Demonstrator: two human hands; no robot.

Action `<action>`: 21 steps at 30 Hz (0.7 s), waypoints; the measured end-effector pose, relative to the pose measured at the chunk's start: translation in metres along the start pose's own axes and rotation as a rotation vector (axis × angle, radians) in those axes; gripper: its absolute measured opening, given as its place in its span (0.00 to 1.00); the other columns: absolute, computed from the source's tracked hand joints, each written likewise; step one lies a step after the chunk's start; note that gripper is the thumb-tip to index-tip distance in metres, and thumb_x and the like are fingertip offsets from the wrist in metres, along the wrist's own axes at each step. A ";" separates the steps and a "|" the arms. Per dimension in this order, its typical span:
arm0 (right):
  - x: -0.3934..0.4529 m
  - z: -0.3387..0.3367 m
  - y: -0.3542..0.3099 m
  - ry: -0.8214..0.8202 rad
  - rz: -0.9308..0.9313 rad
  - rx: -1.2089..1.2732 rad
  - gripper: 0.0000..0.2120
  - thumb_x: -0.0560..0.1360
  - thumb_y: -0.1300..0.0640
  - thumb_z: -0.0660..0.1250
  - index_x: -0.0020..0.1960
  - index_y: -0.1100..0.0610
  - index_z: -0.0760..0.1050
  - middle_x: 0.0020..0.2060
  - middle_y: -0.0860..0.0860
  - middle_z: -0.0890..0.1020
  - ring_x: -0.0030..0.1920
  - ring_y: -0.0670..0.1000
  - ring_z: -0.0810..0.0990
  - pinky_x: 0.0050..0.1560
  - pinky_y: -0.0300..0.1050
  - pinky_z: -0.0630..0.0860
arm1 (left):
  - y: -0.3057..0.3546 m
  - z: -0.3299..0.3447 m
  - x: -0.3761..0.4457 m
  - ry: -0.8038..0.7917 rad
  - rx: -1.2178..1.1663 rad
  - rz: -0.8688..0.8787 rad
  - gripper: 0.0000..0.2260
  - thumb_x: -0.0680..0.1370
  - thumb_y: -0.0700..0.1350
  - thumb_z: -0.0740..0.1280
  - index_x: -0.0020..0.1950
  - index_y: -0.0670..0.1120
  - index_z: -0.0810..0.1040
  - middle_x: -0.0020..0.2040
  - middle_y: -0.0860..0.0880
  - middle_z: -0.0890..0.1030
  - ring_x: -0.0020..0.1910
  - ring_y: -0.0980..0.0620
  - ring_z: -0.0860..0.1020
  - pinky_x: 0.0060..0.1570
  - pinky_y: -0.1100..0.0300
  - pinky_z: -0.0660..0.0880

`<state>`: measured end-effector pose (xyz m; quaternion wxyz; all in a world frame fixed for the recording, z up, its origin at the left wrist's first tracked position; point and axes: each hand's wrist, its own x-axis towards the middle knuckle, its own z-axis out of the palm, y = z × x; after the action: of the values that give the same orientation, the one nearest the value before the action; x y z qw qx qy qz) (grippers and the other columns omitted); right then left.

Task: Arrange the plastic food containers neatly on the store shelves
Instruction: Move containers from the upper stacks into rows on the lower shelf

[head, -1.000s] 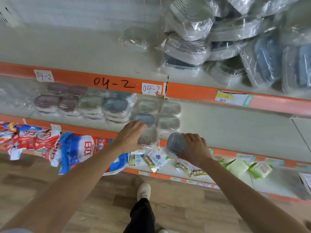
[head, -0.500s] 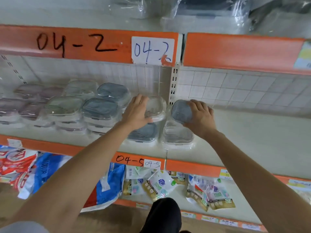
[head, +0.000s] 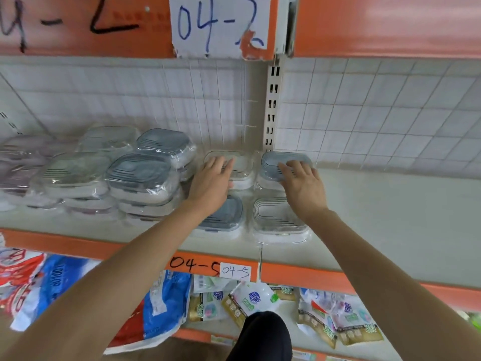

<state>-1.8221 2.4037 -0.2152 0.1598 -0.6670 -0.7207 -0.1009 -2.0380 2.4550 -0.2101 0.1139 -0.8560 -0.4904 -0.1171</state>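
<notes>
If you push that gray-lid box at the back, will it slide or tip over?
The gray-lid box would probably slide: its clear wrap looks slick on the smooth shelf. It looks flat and low, so tipping seems unlikely. Likely light, since the right hand manages it alone.

Snack packets [head: 250,300] + blue-red bags [head: 161,306] on lower shelf

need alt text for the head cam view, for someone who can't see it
A person's left hand rests on a clear-lidded container and the right hand on a grey-lidded container at the back of a store shelf. Two more containers sit in front of them, with wrapped stacks to the left and a "04-5" label on the orange shelf edge.
</notes>
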 end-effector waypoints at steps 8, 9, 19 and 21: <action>-0.011 -0.011 -0.004 -0.201 0.003 0.000 0.27 0.82 0.47 0.49 0.76 0.61 0.53 0.76 0.56 0.54 0.76 0.52 0.49 0.74 0.47 0.43 | 0.016 -0.009 -0.008 -0.223 -0.086 -0.091 0.28 0.84 0.49 0.50 0.77 0.37 0.42 0.78 0.41 0.43 0.77 0.45 0.43 0.69 0.56 0.34; -0.011 -0.017 -0.008 -0.201 -0.011 -0.021 0.27 0.82 0.48 0.50 0.75 0.61 0.54 0.76 0.55 0.56 0.76 0.52 0.51 0.74 0.48 0.45 | 0.017 -0.014 -0.010 -0.207 -0.109 -0.076 0.27 0.83 0.48 0.52 0.77 0.38 0.45 0.78 0.41 0.46 0.77 0.45 0.45 0.70 0.56 0.36; -0.068 -0.068 -0.053 -0.381 -0.089 0.046 0.18 0.78 0.53 0.58 0.65 0.60 0.69 0.61 0.56 0.73 0.61 0.57 0.70 0.60 0.50 0.64 | 0.047 -0.066 -0.089 -0.164 -0.243 0.081 0.09 0.71 0.40 0.65 0.50 0.40 0.77 0.48 0.43 0.77 0.51 0.44 0.75 0.52 0.53 0.68; -0.078 -0.090 -0.062 -0.433 -0.121 0.039 0.19 0.79 0.52 0.58 0.66 0.59 0.68 0.60 0.55 0.73 0.61 0.56 0.69 0.59 0.49 0.64 | 0.046 -0.089 -0.105 -0.219 -0.237 0.081 0.09 0.72 0.40 0.64 0.50 0.40 0.77 0.48 0.43 0.77 0.51 0.43 0.75 0.53 0.51 0.70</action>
<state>-1.8705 2.2930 -0.1558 0.0078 -0.6253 -0.7788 0.0492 -2.0575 2.3194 -0.1623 -0.0373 -0.8903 -0.4476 -0.0756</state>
